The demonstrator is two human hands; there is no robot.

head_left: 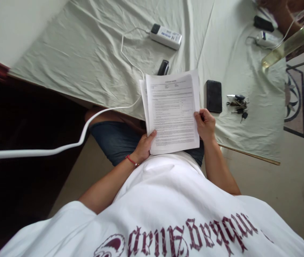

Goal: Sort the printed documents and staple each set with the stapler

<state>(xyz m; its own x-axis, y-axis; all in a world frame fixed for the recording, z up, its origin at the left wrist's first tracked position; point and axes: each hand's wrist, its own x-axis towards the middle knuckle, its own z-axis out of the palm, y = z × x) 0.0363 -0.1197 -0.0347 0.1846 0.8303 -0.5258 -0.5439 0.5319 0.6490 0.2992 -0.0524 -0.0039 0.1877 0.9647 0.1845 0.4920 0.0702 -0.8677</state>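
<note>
A small stack of printed paper sheets is held in front of me at the table's near edge, its top sheet full of small type and a boxed table. My left hand grips the lower left edge, thumb on top and fingers hidden beneath. At the right edge, my right hand pinches the sheets between thumb and curled fingers. The sheets behind stick out slightly at the left. Just past the top edge lies a black stapler-like object, partly covered by the paper.
A pale green cloth covers the table. On it lie a white power bank-like box with a white cable, a black phone and a bunch of keys. A clear bottle-like tube and another white box are at right.
</note>
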